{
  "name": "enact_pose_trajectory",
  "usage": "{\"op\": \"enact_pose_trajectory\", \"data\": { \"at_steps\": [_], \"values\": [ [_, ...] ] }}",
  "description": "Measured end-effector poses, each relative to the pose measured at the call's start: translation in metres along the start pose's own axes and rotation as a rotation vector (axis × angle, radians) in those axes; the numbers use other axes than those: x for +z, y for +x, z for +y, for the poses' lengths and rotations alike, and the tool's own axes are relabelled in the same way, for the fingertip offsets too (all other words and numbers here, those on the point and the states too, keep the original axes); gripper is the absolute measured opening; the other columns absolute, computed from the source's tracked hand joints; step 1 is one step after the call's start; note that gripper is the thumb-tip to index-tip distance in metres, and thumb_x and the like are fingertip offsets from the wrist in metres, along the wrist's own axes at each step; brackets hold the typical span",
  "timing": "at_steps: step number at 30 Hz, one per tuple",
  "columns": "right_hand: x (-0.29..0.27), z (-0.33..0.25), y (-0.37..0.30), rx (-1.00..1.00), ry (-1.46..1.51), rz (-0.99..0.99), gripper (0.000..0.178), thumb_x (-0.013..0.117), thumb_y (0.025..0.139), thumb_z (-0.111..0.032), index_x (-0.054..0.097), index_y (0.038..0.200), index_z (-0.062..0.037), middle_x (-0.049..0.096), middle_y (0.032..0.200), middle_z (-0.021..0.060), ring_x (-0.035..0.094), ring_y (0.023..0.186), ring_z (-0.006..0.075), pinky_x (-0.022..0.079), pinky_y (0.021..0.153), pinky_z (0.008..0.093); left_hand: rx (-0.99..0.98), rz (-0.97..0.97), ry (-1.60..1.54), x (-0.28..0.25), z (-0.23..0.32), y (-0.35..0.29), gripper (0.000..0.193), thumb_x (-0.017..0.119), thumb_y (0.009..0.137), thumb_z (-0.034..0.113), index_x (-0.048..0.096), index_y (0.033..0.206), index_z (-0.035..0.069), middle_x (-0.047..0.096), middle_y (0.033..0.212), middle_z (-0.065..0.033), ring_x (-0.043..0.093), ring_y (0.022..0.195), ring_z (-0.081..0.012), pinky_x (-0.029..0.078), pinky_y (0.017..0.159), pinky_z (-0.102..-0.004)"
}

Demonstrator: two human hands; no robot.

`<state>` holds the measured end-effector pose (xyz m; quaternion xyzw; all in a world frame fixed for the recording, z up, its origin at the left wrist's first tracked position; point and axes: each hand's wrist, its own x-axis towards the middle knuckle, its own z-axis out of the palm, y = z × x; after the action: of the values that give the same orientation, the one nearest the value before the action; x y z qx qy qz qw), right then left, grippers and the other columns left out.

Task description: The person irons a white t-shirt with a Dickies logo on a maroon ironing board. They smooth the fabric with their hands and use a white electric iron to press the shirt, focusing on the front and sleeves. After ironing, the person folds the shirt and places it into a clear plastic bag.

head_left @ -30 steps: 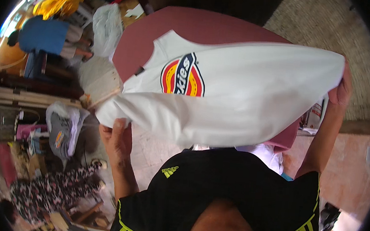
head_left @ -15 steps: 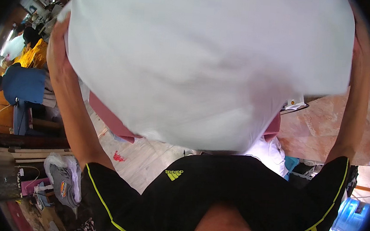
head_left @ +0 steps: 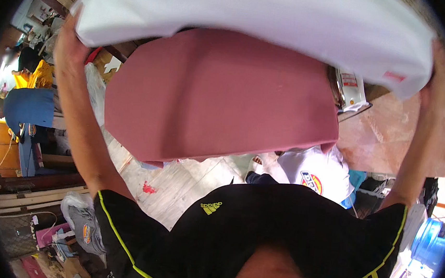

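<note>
A wide white cloth [head_left: 258,16], with a small red patch near its right end, hangs stretched between my raised arms. My left hand [head_left: 73,41] grips its left end and my right hand [head_left: 437,69] grips its right end; the fingers are partly hidden by the fabric. Below and nearer to me lies a flat board with a dusty-pink cover [head_left: 225,102], rounded at its left end. The cloth is held up over the far side of this board, and its upper part runs out of the picture.
A shiny metal and white appliance [head_left: 349,89] stands at the board's right end, beside a pinkish stone-like surface [head_left: 385,136]. White printed fabric [head_left: 319,173] hangs below the board. Bagged grey garments [head_left: 85,225] lie at left, near a person in blue [head_left: 29,107]. A blue water jug [head_left: 433,242] is at right.
The white cloth has swung up and away from me, uncovering the pink board and the appliance beside it. Both hands keep their hold on its ends.
</note>
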<state>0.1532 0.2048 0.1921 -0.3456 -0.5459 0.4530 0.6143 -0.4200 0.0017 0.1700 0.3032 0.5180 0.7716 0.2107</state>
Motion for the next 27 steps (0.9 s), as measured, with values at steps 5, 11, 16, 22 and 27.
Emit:
{"op": "enact_pose_trajectory", "data": {
  "at_steps": [5, 11, 16, 22, 27],
  "values": [
    [-0.097, 0.155, -0.137, 0.273, -0.132, -0.142, 0.007, 0.065, 0.093, -0.011, 0.065, 0.097, -0.0052, 0.063, 0.093, 0.0012, 0.059, 0.087, 0.0092, 0.049, 0.075, 0.0258, -0.326, -0.046, 0.038, -0.072, -0.145, -0.117, 0.031, 0.059, 0.096, 0.013, 0.058, 0.123, -0.002, 0.067, 0.112, -0.0109, 0.066, 0.101, -0.021, 0.054, 0.089, -0.036],
    [-0.148, 0.247, -0.277, 0.477, -0.35, -0.306, 0.019, 0.057, 0.099, -0.017, 0.063, 0.106, -0.0013, 0.061, 0.082, -0.0033, 0.052, 0.069, 0.0046, 0.043, 0.063, 0.022, -0.753, -0.092, -0.1, -0.136, -0.209, -0.231, 0.03, 0.065, 0.095, 0.016, 0.06, 0.119, -0.002, 0.069, 0.106, -0.0108, 0.068, 0.094, -0.0208, 0.058, 0.081, -0.0367],
    [-0.128, 0.236, -0.306, 0.515, -0.415, -0.326, 0.024, 0.058, 0.098, -0.019, 0.062, 0.111, 0.0013, 0.064, 0.088, 0.0, 0.057, 0.075, 0.0071, 0.046, 0.067, 0.0242, -0.52, -0.375, 0.397, -0.137, -0.207, -0.294, 0.018, 0.067, 0.095, 0.017, 0.066, 0.106, 0.003, 0.063, 0.09, 0.0024, 0.053, 0.075, -0.0053, 0.044, 0.068, -0.0228],
    [-0.118, 0.21, -0.296, 0.485, -0.622, -0.284, 0.028, 0.06, 0.098, -0.021, 0.062, 0.113, 0.0017, 0.067, 0.092, 0.0032, 0.061, 0.079, 0.0079, 0.048, 0.071, 0.0242, -0.114, -0.171, 0.298, -0.109, -0.181, -0.321, 0.019, 0.058, 0.101, 0.022, 0.064, 0.1, 0.004, 0.059, 0.077, 0.0063, 0.046, 0.068, -0.0009, 0.04, 0.06, -0.0197],
    [-0.141, 0.159, -0.277, 0.51, -0.408, -0.342, 0.031, 0.06, 0.097, -0.023, 0.062, 0.115, 0.0021, 0.066, 0.089, 0.0024, 0.058, 0.076, 0.0074, 0.046, 0.069, 0.0228, -0.137, -0.165, 0.207, -0.112, -0.141, -0.325, 0.021, 0.057, 0.102, 0.024, 0.061, 0.09, 0.007, 0.05, 0.068, 0.0095, 0.041, 0.062, 0.0012, 0.033, 0.054, -0.0183]
  ]
}}
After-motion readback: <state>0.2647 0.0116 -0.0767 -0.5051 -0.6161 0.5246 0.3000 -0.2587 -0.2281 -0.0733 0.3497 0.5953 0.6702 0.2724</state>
